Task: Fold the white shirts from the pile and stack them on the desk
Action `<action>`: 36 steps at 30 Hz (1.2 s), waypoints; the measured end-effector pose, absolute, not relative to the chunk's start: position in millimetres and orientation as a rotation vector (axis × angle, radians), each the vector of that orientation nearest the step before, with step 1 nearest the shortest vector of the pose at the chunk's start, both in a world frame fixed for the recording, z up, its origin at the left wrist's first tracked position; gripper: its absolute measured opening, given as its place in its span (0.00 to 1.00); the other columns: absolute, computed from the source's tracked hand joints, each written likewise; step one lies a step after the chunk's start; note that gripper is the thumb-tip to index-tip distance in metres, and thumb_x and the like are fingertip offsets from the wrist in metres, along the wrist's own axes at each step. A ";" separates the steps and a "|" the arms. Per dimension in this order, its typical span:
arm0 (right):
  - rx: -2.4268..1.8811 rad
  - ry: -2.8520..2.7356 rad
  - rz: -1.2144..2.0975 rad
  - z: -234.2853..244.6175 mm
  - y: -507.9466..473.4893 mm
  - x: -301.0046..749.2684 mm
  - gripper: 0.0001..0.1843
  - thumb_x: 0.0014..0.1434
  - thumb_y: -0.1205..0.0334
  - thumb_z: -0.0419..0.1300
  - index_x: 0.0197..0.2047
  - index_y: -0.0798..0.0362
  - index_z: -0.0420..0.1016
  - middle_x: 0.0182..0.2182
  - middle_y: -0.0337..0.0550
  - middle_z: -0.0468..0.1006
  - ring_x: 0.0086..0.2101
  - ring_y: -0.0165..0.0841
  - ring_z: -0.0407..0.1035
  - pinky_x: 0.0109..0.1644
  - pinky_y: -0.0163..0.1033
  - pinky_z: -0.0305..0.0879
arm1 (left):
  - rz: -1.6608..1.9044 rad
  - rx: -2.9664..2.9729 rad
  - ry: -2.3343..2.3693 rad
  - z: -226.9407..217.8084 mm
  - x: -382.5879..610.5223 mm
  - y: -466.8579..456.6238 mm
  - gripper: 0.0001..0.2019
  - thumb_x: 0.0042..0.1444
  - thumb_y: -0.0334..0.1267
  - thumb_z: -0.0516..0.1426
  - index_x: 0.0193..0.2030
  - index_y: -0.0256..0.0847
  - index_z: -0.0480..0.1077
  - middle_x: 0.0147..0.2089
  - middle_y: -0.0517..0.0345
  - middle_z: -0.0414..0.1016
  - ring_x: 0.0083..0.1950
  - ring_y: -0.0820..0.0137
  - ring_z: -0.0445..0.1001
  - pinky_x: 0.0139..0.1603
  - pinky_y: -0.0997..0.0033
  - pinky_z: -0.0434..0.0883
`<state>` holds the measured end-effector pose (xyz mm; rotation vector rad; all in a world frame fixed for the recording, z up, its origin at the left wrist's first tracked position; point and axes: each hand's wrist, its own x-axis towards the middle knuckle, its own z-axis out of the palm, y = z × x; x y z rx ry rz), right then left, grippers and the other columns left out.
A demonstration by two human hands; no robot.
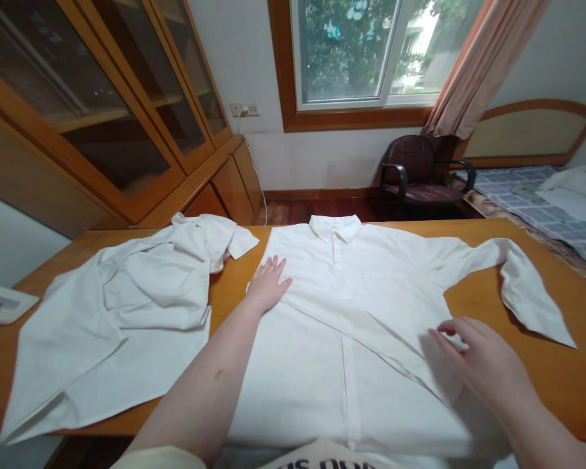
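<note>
A white collared shirt (322, 378) lies front side up on the table, its collar at the far edge. One sleeve (371, 332) is folded diagonally across the chest, from the left side down toward the lower right. My left hand (269, 284) rests flat with spread fingers on the shirt's left side, at the fold. Over the lower right of the shirt, my right hand (473, 345) is closed in a pinch, with white cloth at its fingers by the end of that sleeve. The other sleeve (522, 280) stretches out to the right and bends toward me.
A second white garment (161, 286) lies loosely crumpled on the left of the wooden table (488, 312). A white plastic object (4, 303) sits at the far left edge. Beyond the table are a glass-fronted cabinet (176, 156), an armchair (420, 169) and a bed (532, 189).
</note>
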<state>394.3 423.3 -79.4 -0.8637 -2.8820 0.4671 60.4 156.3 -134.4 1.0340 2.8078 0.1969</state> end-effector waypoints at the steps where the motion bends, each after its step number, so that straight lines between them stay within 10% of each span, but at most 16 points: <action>1: -0.712 -2.980 0.570 -77.9 413.1 395.9 0.15 0.57 0.47 0.51 0.31 0.47 0.70 0.32 0.47 0.75 0.35 0.41 0.69 0.39 0.44 0.63 | 0.197 1.036 2.808 -134.4 60.4 156.2 0.32 0.60 0.52 0.45 0.68 0.40 0.49 0.71 0.49 0.42 0.71 0.60 0.40 0.68 0.57 0.44; 10: -0.417 -3.195 0.843 -90.6 376.6 403.8 0.09 0.51 0.71 0.49 0.32 0.48 0.66 0.31 0.42 0.72 0.33 0.35 0.67 0.37 0.38 0.63 | 0.177 1.046 2.818 -135.5 60.2 156.5 0.32 0.60 0.52 0.45 0.68 0.40 0.49 0.71 0.49 0.43 0.71 0.60 0.41 0.68 0.57 0.45; 23: -0.366 -3.076 0.610 -107.2 388.1 403.9 0.18 0.52 0.72 0.49 0.42 0.51 0.73 0.38 0.46 0.75 0.40 0.36 0.70 0.46 0.41 0.66 | 0.169 1.027 2.832 -135.8 59.3 155.2 0.32 0.61 0.52 0.45 0.69 0.40 0.49 0.71 0.50 0.42 0.71 0.61 0.40 0.68 0.58 0.44; 36: -0.286 -3.237 0.965 -80.3 383.6 397.6 0.10 0.48 0.73 0.48 0.27 0.51 0.67 0.29 0.39 0.71 0.32 0.32 0.66 0.37 0.35 0.60 | 0.237 0.998 2.832 -133.3 59.3 155.9 0.28 0.64 0.50 0.38 0.67 0.41 0.52 0.71 0.51 0.45 0.71 0.62 0.43 0.67 0.58 0.46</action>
